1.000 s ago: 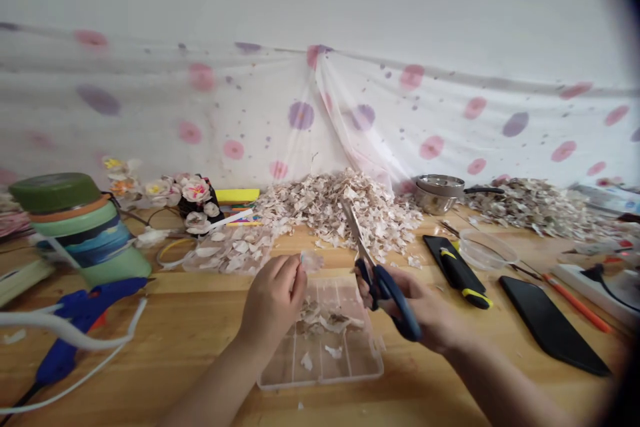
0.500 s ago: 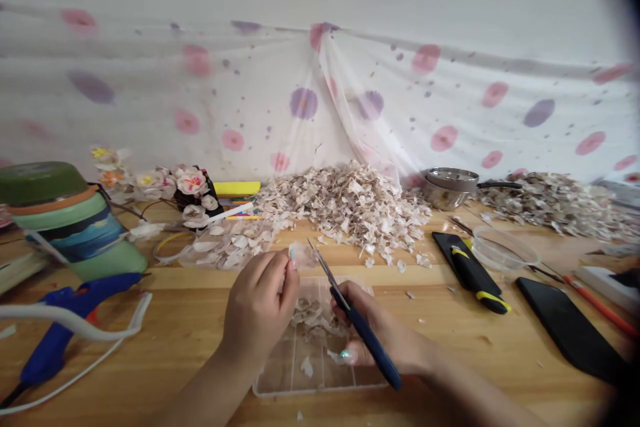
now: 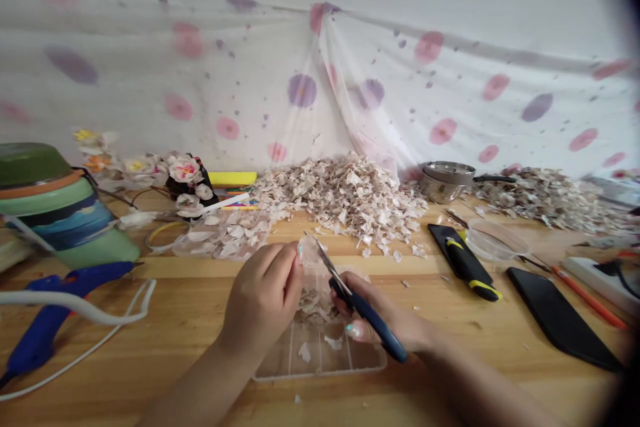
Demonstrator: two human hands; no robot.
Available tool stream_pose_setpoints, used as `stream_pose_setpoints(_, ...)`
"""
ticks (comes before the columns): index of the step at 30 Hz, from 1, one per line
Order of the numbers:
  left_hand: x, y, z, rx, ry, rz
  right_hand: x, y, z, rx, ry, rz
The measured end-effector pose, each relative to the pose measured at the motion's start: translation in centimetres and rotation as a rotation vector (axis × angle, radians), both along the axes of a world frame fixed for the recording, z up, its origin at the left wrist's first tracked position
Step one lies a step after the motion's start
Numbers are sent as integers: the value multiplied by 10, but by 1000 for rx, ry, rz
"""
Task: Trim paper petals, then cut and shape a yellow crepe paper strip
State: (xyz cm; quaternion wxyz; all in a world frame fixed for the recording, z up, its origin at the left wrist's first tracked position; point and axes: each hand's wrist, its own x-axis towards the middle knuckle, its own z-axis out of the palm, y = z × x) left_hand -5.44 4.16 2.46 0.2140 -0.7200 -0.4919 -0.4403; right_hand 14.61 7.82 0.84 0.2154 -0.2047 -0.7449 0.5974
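Note:
My left hand [image 3: 263,297] pinches a thin, whitish, translucent petal-like piece [image 3: 311,250] between thumb and forefinger. In my right hand [image 3: 373,313] is a pair of scissors [image 3: 373,320] with dark blue handles, its blades pointing up and left beside the piece's right edge. Whether the blades touch the piece I cannot tell. Under both hands lies a clear plastic compartment box [image 3: 345,371], partly hidden by them. Pale scraps [image 3: 316,307] are heaped in its far part, and a few loose ones lie nearer me.
Behind the hands rises a large pile of pale flakes [image 3: 350,197], with a flatter batch [image 3: 225,233] to its left. A blue glue gun [image 3: 65,307] and green jar [image 3: 95,233] stand left. Right are pliers [image 3: 467,267], a black phone-like slab [image 3: 560,317] and a metal pot [image 3: 445,183].
The petal-like piece has been turned more upright in my left fingers, close to the scissors. A scrap near my right thumb now lies apart from it, over the box. The view has shifted slightly.

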Motion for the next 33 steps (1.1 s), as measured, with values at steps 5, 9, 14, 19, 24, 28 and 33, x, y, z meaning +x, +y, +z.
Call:
stream_pose_setpoints(5,1,-1,3,-32,-53,-30,0,0,1,-13,13,19)
stream_pose_setpoints(9,2,-1,2,-33,-53,-54,-2,-3,4,18,-57,-23)
stream_pose_setpoints(14,4,-3,0,-80,-75,-102,0,-2,-3,-41,22,-20)
stream_pose_setpoints(19,5,-4,1,-130,-165,-145,6,1,-13,-75,92,50)
stream_pose_setpoints(24,6,-5,2,-138,-201,-156,4,-1,-4,-57,19,43)
stream_pose_setpoints(28,8,-5,2,-143,-238,-171,1,-2,3,-48,-20,-1)
stream_pose_setpoints(33,8,-7,5,-166,-300,-142,-1,0,0,-81,-11,-62)
